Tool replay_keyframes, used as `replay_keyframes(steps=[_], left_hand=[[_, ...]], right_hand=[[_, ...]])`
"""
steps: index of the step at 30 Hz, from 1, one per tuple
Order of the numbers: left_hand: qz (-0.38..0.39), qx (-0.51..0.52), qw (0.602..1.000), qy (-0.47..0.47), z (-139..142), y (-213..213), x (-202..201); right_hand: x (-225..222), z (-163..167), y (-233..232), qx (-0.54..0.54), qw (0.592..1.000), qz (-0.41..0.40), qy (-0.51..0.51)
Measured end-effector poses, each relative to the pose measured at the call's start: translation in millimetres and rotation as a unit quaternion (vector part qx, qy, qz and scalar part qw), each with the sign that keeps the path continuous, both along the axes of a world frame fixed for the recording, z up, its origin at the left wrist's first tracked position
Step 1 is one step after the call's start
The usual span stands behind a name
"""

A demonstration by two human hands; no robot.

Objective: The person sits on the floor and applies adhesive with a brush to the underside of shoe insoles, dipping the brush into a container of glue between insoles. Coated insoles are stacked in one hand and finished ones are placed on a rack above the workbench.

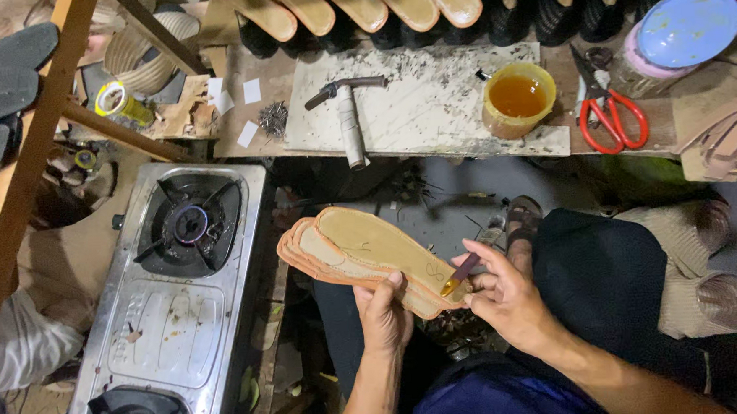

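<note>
My left hand (384,313) grips a small stack of tan shoe insoles (362,249) from below, thumb on the top one. The stack points up and to the left, its orange-edged soles fanned slightly. My right hand (503,296) holds a small glue brush (460,273), whose tip rests on the heel end of the top insole. A yellow tub of amber glue (518,98) stands on the low work board (432,136) beyond my knees.
A hammer (347,116) lies on the board, red-handled scissors (612,119) to the right of the tub. A steel gas stove (180,292) stands at the left. A row of insoles (358,2) leans at the back. Tan straps (731,142) lie at the right.
</note>
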State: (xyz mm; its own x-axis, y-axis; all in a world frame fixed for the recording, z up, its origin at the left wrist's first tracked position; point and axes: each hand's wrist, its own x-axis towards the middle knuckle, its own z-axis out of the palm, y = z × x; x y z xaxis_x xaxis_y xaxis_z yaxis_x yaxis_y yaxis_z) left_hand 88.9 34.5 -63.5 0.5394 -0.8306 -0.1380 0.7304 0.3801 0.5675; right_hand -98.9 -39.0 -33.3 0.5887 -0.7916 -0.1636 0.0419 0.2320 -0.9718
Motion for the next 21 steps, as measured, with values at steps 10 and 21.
replay_keyframes(steps=[10, 21], left_hand=[[0.004, 0.038, 0.999, -0.003, 25.5, -0.4, 3.6], [0.044, 0.088, 0.994, -0.034, -9.3, 40.1, 59.1]], right_hand=[[1.8, 4.7, -21.7, 0.007, 1.000, 0.013, 0.026], [-30.1, 63.3, -180.1, -0.284, 0.943, -0.173, -0.018]])
